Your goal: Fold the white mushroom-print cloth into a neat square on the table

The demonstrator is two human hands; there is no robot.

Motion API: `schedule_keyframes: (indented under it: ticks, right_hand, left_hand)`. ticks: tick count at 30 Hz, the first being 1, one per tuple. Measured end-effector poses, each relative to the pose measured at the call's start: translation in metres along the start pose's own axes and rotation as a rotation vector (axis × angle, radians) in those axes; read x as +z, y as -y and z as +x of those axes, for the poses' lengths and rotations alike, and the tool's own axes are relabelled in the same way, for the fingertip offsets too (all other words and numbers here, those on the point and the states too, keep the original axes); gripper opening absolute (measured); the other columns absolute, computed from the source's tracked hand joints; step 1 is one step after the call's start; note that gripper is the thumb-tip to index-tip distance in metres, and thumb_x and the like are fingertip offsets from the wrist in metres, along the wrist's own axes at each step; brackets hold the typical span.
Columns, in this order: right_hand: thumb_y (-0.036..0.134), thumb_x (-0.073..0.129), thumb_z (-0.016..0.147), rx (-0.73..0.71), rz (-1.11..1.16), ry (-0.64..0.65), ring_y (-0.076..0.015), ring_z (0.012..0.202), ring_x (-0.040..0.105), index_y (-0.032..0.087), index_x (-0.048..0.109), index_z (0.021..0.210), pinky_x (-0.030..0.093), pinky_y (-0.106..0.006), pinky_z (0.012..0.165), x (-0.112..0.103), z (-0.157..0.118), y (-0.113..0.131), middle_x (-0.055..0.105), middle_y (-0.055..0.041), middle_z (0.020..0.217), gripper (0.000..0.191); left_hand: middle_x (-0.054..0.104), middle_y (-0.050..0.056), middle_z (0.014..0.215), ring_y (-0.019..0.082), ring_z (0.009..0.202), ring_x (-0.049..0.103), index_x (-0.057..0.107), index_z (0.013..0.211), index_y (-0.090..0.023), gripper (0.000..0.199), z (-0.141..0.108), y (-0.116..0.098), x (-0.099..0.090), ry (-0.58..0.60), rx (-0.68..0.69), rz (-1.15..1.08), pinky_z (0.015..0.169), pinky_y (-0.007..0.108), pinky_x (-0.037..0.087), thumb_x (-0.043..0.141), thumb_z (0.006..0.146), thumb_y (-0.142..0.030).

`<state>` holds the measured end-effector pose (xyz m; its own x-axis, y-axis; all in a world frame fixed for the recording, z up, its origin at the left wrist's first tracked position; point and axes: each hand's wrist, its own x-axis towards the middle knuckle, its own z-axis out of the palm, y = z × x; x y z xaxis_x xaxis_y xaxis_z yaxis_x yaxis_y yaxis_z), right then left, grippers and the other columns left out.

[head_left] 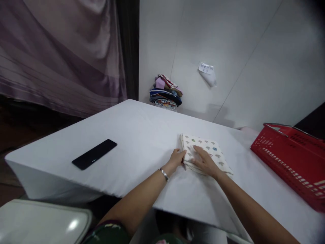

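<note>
Cream with small mushroom prints, mostly grey-brown with one green and one blue, the cloth [214, 149] is laid folded on the white-covered table [142, 135], near the edge closest to the person. Its left side is pinched by the left hand [177, 158], the thumb being set by the edge; the lower fingers are partly hidden. Its top is touched by the right hand [204, 162], which is held open, palm down, with the fingers spread and pointed toward the left. A silver bracelet [164, 174] is worn on the left wrist.

Well apart from the cloth, on the left part of the table, a black phone [94, 154] is laid flat at a slant. On the right, a red basket [289, 159] with metal handles is placed on the table and cut off by the edge of the view. Beyond the far edge, a pile of folded clothes [166, 93] is stacked against the pale wall [228, 34], on which a note [206, 68] is fixed. The far left is filled by a mauve curtain [76, 51]. At the lower left, a white stool [43, 220] is partly seen.
</note>
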<state>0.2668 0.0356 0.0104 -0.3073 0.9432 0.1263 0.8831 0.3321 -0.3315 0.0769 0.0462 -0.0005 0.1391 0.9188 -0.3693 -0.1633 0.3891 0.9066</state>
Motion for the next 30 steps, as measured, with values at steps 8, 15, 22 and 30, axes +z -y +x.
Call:
schedule_keyframes:
  ticks: [8,15,22,30]
  right_hand:
    - [0.039,0.055,0.078,-0.065,0.206,-0.044,-0.0278,0.124,0.044,0.022,0.042,0.137,0.033,-0.043,0.103,0.015,-0.006,0.030,0.048,-0.0079,0.137,0.063]
    - [0.047,0.052,0.080,0.245,0.649,-0.147,-0.0227,0.087,0.060,0.017,0.065,0.101,0.046,-0.031,0.077,0.004,0.000,0.022,0.069,-0.0028,0.090,0.039]
    - [0.051,0.054,0.077,0.244,0.728,-0.197,-0.0196,0.077,0.057,0.015,0.065,0.097,0.044,-0.028,0.070,0.006,0.000,0.020,0.067,-0.0025,0.082,0.042]
    - [0.052,0.054,0.076,0.239,0.704,-0.228,-0.0196,0.074,0.056,0.015,0.066,0.094,0.043,-0.029,0.067,0.005,0.001,0.020,0.065,-0.0020,0.078,0.043]
  left_hand:
    - [0.063,0.008,0.095,0.016,0.080,0.062,0.039,0.125,-0.018,0.046,-0.009,0.001,0.001,0.036,0.038,-0.145,0.060,0.023,0.050,0.054,0.085,-0.035]
    - [0.061,0.008,0.100,0.013,0.077,0.061,0.041,0.118,-0.017,0.046,-0.024,0.007,0.001,0.056,-0.032,-0.150,0.062,0.023,0.051,0.060,0.077,-0.019]
    - [0.054,-0.002,0.062,0.008,0.047,0.051,0.051,0.090,-0.016,0.017,-0.020,0.006,0.010,0.104,-0.113,0.067,0.047,0.020,0.040,0.058,0.080,-0.028]
    - [0.041,-0.006,0.043,0.006,0.035,0.032,0.053,0.071,-0.014,0.007,-0.003,0.008,0.018,0.093,-0.127,0.192,0.039,0.020,0.021,0.059,0.074,-0.018]
